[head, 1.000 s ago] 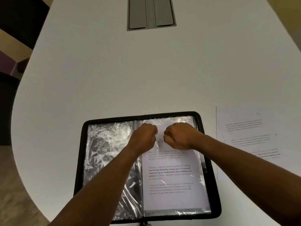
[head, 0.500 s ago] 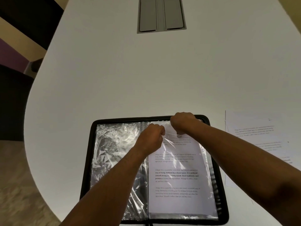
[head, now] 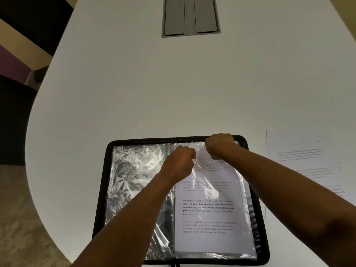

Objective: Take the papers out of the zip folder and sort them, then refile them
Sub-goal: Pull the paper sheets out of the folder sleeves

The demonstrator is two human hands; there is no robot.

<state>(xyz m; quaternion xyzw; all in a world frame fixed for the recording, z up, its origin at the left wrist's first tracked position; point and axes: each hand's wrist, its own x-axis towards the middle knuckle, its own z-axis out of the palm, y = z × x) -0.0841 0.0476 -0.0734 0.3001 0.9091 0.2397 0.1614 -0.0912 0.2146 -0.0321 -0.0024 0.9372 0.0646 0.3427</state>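
Where fists meet, sheet [head: 208,205] top hidden

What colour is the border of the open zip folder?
Black, running all around the zip folder; the head view shows it best.

The room is dim, and the white counter [head: 134,83] reads flat grey under soft light. Glare breaks up on the crinkled plastic sleeves [head: 138,170] of the folder [head: 264,237]. The forearms look dark. The wide lens bows the counter's edge at the left. Bold print on the filed sheet [head: 208,207] is legible; the loose sheet [head: 308,170] at the right is faint and soft.
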